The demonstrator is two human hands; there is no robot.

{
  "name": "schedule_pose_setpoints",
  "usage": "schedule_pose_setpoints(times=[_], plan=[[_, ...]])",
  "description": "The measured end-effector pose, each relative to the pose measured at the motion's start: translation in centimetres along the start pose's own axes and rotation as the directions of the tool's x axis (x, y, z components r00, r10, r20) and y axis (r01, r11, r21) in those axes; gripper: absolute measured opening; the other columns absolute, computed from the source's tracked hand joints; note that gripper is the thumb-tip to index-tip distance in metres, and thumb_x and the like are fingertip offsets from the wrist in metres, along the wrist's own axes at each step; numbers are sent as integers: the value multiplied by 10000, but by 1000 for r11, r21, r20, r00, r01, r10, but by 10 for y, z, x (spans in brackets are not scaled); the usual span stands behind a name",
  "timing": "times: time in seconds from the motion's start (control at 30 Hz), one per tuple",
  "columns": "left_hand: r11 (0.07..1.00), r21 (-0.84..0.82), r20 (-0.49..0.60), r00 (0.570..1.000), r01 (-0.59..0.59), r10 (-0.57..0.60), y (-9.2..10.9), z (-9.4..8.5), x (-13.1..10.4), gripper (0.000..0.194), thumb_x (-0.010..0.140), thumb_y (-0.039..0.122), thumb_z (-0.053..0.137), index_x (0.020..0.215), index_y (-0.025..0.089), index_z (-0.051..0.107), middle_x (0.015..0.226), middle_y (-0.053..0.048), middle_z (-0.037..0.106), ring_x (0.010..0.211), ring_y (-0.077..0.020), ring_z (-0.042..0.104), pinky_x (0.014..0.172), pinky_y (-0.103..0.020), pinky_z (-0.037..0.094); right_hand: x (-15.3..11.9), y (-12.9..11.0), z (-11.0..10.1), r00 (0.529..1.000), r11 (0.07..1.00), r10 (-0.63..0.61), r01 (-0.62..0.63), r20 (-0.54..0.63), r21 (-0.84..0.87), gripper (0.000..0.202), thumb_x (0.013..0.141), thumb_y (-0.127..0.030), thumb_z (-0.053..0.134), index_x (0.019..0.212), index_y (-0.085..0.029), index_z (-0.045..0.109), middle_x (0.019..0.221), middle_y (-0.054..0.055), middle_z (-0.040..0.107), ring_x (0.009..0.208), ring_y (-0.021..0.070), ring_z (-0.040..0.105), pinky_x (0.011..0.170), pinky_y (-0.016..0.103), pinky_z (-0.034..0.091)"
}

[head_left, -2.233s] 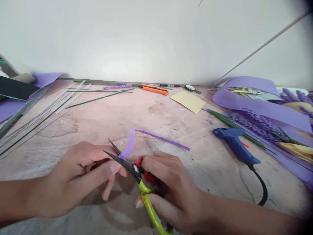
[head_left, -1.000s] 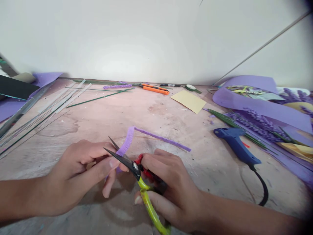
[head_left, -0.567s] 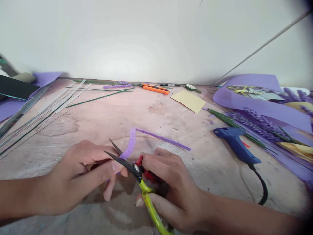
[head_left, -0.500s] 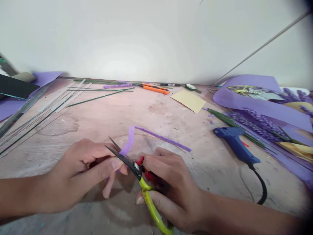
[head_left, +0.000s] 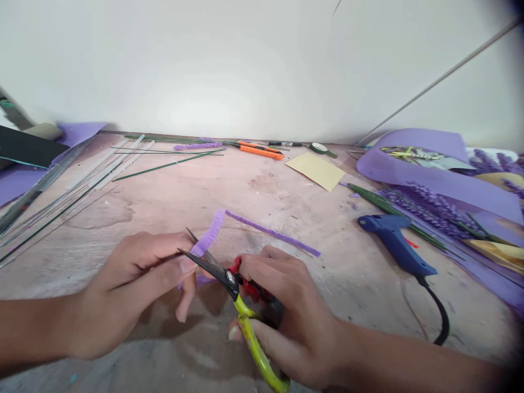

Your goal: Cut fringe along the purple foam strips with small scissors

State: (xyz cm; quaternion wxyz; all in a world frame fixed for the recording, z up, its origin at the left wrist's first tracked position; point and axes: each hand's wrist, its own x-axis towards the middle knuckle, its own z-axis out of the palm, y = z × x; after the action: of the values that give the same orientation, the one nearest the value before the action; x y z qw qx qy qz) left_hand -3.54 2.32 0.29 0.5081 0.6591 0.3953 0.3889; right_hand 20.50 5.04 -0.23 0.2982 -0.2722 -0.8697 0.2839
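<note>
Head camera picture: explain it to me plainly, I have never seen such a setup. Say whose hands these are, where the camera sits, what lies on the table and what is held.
No machine here: a person wears a camera on the head, looking down at their own bare hands. The left hand pinches a fringed purple strip. The right hand grips scissors with blades open around the strip. On the wooden table lie a blue glue gun, a yellow card, an orange cutter, green wires and purple sheets with finished lavender stems.

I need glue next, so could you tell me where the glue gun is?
The blue glue gun lies on the table's right side, beside the green wire stems, right of the right hand.
</note>
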Motion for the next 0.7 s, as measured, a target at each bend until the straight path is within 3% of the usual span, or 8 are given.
schedule_pose_setpoints(times=[0.1, 0.3, 0.47, 0.7], plan=[[998, -48, 28, 999, 45, -44, 1, 0, 0, 394, 1033, 391, 538, 714, 253, 723, 663, 2, 723, 681, -185, 671, 638, -270, 501, 0, 0, 0, 1000, 1000, 7, -7, 9, 6, 359, 955, -459, 640, 765, -217, 457, 636, -61, 527, 561, 122, 411, 605, 294, 274], [1000, -10, 44, 999, 16, -15, 2, 1, 2, 397, 1044, 376, 525, 730, 249, 732, 628, 17, 738, 657, -162, 670, 658, -245, 511, -1, 2, 0, 999, 1000, -14, 14, 42, 0, 284, 941, -402, 636, 809, -212, 473, 664, -68, 503, 562, 116, 380, 619, 300, 270], [1000, 8, 30, 999, -14, 14, 1, 2, 0, 287, 1050, 378, 527, 930, 274, 767, 606, 58, 743, 524, -114, 628, 528, -198, 486, -2, 2, 0, 999, 1000, -22, 22, 49, -4, 358, 993, -437, 575, 767, -220, 403, 640, -70, 478, 548, 116, 339, 615, 304, 266], [999, 43, 36, 999, -32, 30, 3, 2, 2, 276, 1044, 319, 528, 884, 275, 749, 546, 62, 726, 456, -121, 616, 495, -219, 474, -1, 3, -1, 998, 1000, -26, 26, 50, -2, 388, 999, -472, 564, 753, -223, 398, 632, -62, 482, 550, 120, 357, 586, 301, 257]])
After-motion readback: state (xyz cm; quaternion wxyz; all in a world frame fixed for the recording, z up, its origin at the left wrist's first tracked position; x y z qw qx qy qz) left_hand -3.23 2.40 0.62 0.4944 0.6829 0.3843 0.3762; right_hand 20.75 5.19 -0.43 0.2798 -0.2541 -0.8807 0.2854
